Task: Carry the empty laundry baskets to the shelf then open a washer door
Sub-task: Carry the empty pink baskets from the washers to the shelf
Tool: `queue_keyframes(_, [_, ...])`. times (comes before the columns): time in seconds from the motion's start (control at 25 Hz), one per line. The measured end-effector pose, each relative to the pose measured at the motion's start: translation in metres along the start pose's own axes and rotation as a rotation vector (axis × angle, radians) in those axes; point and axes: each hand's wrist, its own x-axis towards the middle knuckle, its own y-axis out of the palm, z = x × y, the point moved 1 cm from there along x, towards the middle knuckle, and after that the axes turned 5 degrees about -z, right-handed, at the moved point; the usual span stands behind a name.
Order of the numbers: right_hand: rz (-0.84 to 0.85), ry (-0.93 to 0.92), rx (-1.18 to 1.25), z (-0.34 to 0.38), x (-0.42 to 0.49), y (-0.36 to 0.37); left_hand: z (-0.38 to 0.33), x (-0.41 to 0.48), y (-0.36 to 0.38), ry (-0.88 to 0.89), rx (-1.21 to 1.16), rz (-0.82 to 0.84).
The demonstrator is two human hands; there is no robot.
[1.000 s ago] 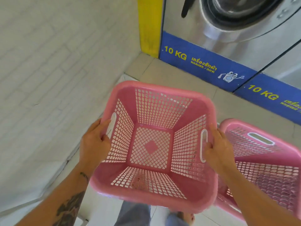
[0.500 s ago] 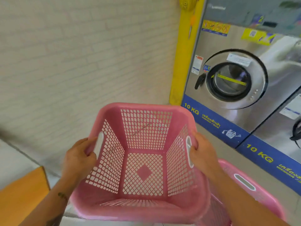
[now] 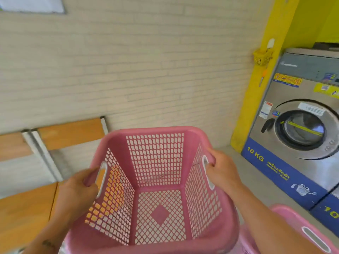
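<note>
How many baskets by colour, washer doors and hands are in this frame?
Pink baskets: 2, held basket, second basket
Yellow basket: 1
Washer door: 1
Hands: 2, left hand, right hand
Total: 6

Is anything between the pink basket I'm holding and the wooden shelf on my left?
Nothing visible does. The left hand and right hand grip the pink plastic mesh laundry basket, and the orange wooden shelf sits just left of it.

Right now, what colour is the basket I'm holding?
Pink basket, with latticed walls, seen clearly in the head view.
</note>
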Motion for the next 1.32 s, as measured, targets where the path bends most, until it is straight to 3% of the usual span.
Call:
queue_keyframes(0.52, [0.473,-0.372,0.062,0.196,-0.171,0.077,0.172,-0.176,-0.228,-0.397,0.080,-0.428])
queue_keyframes(0.84, [0.632,-0.548,0.176,0.298,-0.270,0.138,0.243,-0.271,-0.325,-0.665,0.106,-0.576])
queue_keyframes(1.32, [0.693,-0.647,0.245,0.512,-0.433,0.289,0.468,-0.250,-0.500,-0.776,0.087,-0.641])
